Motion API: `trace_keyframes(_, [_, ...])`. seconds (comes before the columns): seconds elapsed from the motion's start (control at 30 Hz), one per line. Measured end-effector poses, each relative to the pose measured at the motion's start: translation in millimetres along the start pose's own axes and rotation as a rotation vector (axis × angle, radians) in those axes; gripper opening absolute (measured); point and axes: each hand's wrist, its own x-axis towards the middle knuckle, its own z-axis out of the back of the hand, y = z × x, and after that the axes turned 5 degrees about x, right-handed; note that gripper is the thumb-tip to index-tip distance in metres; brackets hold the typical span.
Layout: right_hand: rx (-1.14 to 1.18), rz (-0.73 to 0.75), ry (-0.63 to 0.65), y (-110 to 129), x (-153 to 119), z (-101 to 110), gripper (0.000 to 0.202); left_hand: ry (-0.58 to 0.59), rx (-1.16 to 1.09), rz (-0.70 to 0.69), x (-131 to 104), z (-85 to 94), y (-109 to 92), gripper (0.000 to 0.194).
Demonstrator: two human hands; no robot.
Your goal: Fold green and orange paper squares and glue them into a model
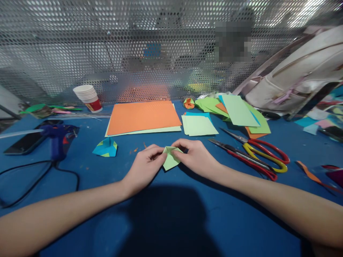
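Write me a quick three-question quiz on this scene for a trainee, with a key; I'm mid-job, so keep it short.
1. What do the left hand and the right hand hold between them?
2. True or false: the large orange sheet lies on top of a light green sheet.
3. Which thing has one red handle and one yellow handle?
A) the glue gun
B) the scissors
C) the phone

Key:
1. A small piece of folded light green paper, pinched at both sides.
2. True; the green shows along the orange one's near edge.
3. B
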Motion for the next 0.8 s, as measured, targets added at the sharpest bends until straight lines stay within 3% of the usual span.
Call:
trace_keyframes(0.5, [0.021, -0.028, -0.009, -1.0, -1.0, -1.0, 0.009, 0.022, -0.032, 0.025, -0.7, -0.9, 3.0, 0.022])
trace_keyframes(0.8, [-0.039, 0.025, -0.013, -0.8, -1.4, -1.3, 0.009, 0.065, -0.203, 0.127, -1.8, -4.3, 1.4, 0.017])
